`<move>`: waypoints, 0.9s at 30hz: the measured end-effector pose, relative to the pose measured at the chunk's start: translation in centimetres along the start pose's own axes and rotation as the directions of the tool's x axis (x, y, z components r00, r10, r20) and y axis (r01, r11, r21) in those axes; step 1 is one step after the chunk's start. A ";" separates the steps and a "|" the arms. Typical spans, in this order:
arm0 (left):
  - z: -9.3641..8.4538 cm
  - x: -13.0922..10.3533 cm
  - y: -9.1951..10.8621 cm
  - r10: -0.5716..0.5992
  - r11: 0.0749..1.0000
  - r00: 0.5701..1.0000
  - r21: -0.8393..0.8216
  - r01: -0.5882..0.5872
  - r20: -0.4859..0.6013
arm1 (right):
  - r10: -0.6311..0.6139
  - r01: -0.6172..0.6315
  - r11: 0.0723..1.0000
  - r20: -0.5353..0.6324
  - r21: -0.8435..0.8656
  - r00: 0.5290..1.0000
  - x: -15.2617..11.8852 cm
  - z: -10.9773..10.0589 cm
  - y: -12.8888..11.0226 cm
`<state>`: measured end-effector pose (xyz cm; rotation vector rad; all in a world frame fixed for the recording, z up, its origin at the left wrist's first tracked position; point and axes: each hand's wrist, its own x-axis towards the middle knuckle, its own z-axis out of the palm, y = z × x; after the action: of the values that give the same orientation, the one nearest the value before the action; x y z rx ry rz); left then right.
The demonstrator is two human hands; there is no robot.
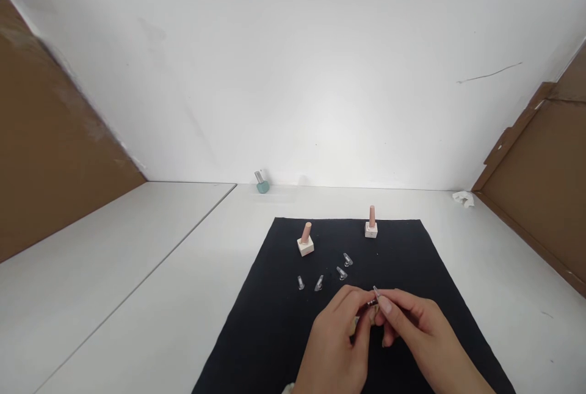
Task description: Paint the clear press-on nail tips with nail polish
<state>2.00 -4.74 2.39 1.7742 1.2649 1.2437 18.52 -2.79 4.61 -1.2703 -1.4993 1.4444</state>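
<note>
Over the black mat (pixel 256 333), my left hand (pixel 336 336) and my right hand (pixel 419 324) meet with their fingertips close together. A small dark, shiny piece (pixel 372 303) is pinched in my left hand; my fingers hide most of it. Between the thumb and finger of my right hand is a clear false nail tip (pixel 376 291), pointing up and touching or very near the dark piece. Several more clear nail tips lie ahead and to the left, among them one nail tip (pixel 319 283) and another nail tip (pixel 341 272), apparently on small clear bases.
Two pink-capped nail polish bottles stand on the mat, a left bottle (pixel 306 240) and a right bottle (pixel 371 223). A teal bottle (pixel 262 182) leans near the back wall. Crumpled white tissue (pixel 463 198) lies back right. Brown cardboard (pixel 540 168) borders the white table (pixel 160 296).
</note>
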 end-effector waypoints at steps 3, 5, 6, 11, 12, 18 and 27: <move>0.0 0.1 0.0 -0.024 1.000 0.999 0.001 0.024 -0.025 | 0.017 -0.017 1.000 0.028 -0.020 0.999 -0.3 0.1 -0.1; -0.2 0.4 0.1 -0.109 0.993 0.994 -0.046 0.108 -0.025 | 0.026 -0.025 0.998 0.026 -0.052 0.999 -0.5 -0.2 -0.2; -0.3 0.5 0.2 -0.169 0.981 0.986 -0.091 0.168 -0.002 | 0.031 -0.031 0.998 -0.001 -0.060 1.000 -0.5 -0.5 -0.2; -1.2 1.3 0.6 -0.393 0.815 0.893 -0.367 0.448 0.218 | 0.043 -0.051 0.997 -0.122 -0.063 0.992 0.2 -2.3 -1.2; -1.3 1.3 0.7 -0.398 0.794 0.885 -0.392 0.464 0.241 | 0.048 -0.054 0.996 -0.085 -0.066 0.995 0.4 -2.4 -1.6; -1.3 1.6 0.9 -0.390 0.805 0.891 -0.385 0.452 0.232 | 0.133 -0.138 0.990 0.162 0.024 0.978 1.6 -2.2 -2.9; -1.1 1.7 0.1 -0.330 0.830 0.917 -0.393 0.395 0.224 | 0.261 -0.363 0.889 0.344 0.279 0.902 2.8 -2.7 -1.3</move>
<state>1.15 -3.16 3.44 1.2106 1.0746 1.0481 19.98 0.84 5.89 -1.1544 -1.1829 2.0883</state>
